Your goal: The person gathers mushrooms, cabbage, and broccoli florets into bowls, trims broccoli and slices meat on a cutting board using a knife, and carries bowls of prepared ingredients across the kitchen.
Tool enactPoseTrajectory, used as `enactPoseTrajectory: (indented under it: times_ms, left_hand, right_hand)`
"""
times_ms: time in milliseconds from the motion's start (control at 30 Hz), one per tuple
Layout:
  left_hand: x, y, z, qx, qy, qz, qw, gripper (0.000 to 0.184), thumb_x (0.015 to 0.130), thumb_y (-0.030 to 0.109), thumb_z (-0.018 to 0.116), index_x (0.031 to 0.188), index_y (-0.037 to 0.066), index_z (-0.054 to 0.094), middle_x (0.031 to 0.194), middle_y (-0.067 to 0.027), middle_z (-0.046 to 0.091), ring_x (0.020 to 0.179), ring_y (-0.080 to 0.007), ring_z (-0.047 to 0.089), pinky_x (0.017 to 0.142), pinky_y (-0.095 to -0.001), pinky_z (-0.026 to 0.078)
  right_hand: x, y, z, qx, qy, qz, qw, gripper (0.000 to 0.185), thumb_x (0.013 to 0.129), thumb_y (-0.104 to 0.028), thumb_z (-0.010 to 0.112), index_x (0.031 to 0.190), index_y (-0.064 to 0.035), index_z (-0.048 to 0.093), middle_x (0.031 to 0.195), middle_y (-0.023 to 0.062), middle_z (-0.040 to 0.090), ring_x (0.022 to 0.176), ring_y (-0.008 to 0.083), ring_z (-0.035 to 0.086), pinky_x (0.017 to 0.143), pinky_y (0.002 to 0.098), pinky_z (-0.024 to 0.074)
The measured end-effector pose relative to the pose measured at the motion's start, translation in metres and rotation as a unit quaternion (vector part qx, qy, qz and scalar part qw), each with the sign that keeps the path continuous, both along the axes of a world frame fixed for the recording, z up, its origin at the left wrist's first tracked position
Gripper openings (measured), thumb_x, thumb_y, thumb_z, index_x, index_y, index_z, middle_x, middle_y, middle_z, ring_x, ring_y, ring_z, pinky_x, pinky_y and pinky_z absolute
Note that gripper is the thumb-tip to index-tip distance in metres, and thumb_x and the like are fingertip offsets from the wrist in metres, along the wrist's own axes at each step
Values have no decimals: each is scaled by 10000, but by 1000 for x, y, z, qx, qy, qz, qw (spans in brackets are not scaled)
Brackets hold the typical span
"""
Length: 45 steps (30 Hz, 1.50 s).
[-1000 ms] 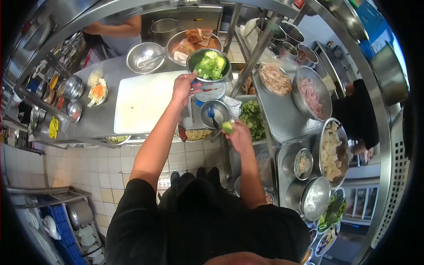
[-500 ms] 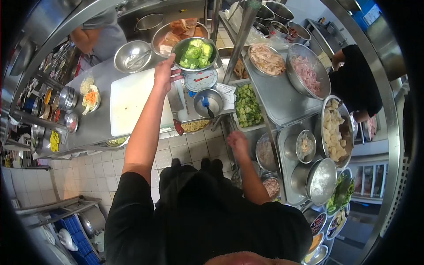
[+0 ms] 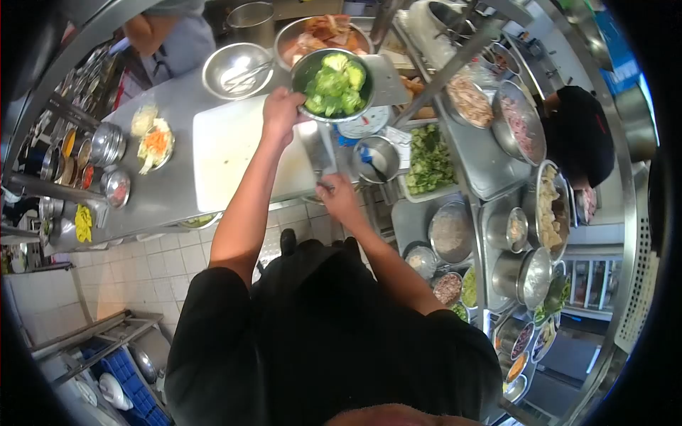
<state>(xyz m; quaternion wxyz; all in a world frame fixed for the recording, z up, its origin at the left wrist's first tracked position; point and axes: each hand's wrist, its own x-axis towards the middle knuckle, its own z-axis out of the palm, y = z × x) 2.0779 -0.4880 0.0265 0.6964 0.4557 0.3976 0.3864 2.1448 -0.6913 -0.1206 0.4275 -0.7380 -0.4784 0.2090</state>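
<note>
Left hand [image 3: 282, 116]: grips the near-left rim of the metal bowl of broccoli [image 3: 332, 85], thumb and fingers closed on the edge. The bowl is tilted toward the person, over the far right corner of the white cutting board [image 3: 231, 153], partly in front of the kitchen scale [image 3: 364, 124].

Right hand [image 3: 339, 197]: low at the board's near right corner, fingers apparently closed around the handle of a knife [image 3: 327, 148]; the handle is mostly hidden. The blade points away, beside the board.

Step in hand, my judgement: holding up the bowl while taking hold of the knife. The next move calls for a level bowl and a blade clear of the left forearm.

Farther out: a small metal bowl [image 3: 377, 157] with a blue utensil in it, then a bin of chopped greens [image 3: 430, 162]. Top left, another person's arm [image 3: 150, 32].
</note>
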Motion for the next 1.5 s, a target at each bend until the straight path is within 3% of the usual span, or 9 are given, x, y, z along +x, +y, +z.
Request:
enactPoseTrajectory:
  times_ms: [333, 467, 600, 767, 900, 1067, 1200, 1300, 1500]
  left_hand:
    - [-204, 10, -192, -92, 114, 157, 977, 101, 844, 48, 618, 857, 47, 518, 813, -82, 598, 633, -143, 599, 542, -274, 521]
    - [-194, 8, -162, 243, 428, 280, 824, 344, 832, 196, 674, 1059, -31, 551, 1009, -172, 614, 976, -302, 594, 859, -396, 469]
    - [-158, 34, -107, 466, 465, 34, 752, 413, 765, 185, 705, 1132, 50, 572, 1157, -127, 587, 1079, -303, 559, 926, -443, 425]
    - [-116, 80, -100, 415, 631, -245, 608, 426, 729, 106, 679, 1147, 121, 597, 1137, -115, 583, 1094, -295, 557, 933, -482, 402]
    - [-122, 103, -97, 411, 592, -284, 633, 357, 738, 167, 683, 1088, 114, 633, 1096, -143, 578, 1072, -315, 565, 926, -422, 442]
    - [-138, 123, -94, 248, 430, -162, 853, 212, 764, 188, 655, 896, 25, 684, 922, -187, 684, 875, -336, 648, 818, -399, 503]
    - [-135, 98, -114, 319, 492, -191, 787, 238, 787, 165, 624, 975, 36, 692, 925, -170, 690, 877, -329, 650, 837, -386, 501]
    - [-137, 101, -130, 328, 472, -184, 797, 296, 777, 139, 617, 1051, 60, 694, 960, -165, 694, 904, -321, 653, 851, -380, 501]
    - [-131, 89, -98, 247, 507, -244, 789, 351, 755, 111, 623, 1097, 91, 696, 992, -145, 698, 948, -274, 652, 882, -346, 490]
  right_hand:
    - [-5, 52, -32, -195, -123, 8, 973, 541, 718, -132, 681, 1215, -60, 482, 1145, 213, 554, 1066, 412, 542, 921, 465, 461]
    - [-1, 43, -22, -148, -72, -32, 986, 503, 725, -92, 614, 1210, -48, 487, 990, 234, 620, 913, 408, 612, 836, 457, 482]
    - [8, -1, -28, -107, 8, -11, 994, 351, 816, -107, 567, 1153, -23, 516, 766, 196, 627, 653, 328, 642, 638, 416, 507]
    - [13, -52, -35, -313, 157, -1, 936, 325, 898, -189, 570, 1147, 13, 519, 973, 256, 639, 918, 398, 626, 794, 436, 483]
    - [5, -56, 14, -371, 190, -12, 909, 316, 904, -206, 566, 1134, 6, 521, 922, 247, 639, 838, 388, 645, 753, 457, 488]
    - [12, -64, -31, -309, 92, 14, 946, 289, 900, -181, 547, 1100, 22, 501, 890, 268, 629, 807, 407, 646, 751, 482, 486]
    - [3, -53, 0, -316, 100, 32, 943, 278, 893, -161, 536, 1092, 27, 486, 955, 305, 620, 894, 471, 606, 800, 513, 470]
    - [8, -55, -45, -217, -6, 67, 974, 199, 903, -112, 489, 1017, 49, 459, 736, 229, 620, 519, 313, 627, 529, 441, 499]
    - [10, -53, -52, -236, 4, 63, 970, 214, 904, -115, 496, 1027, 55, 455, 720, 216, 621, 507, 306, 622, 527, 439, 500]
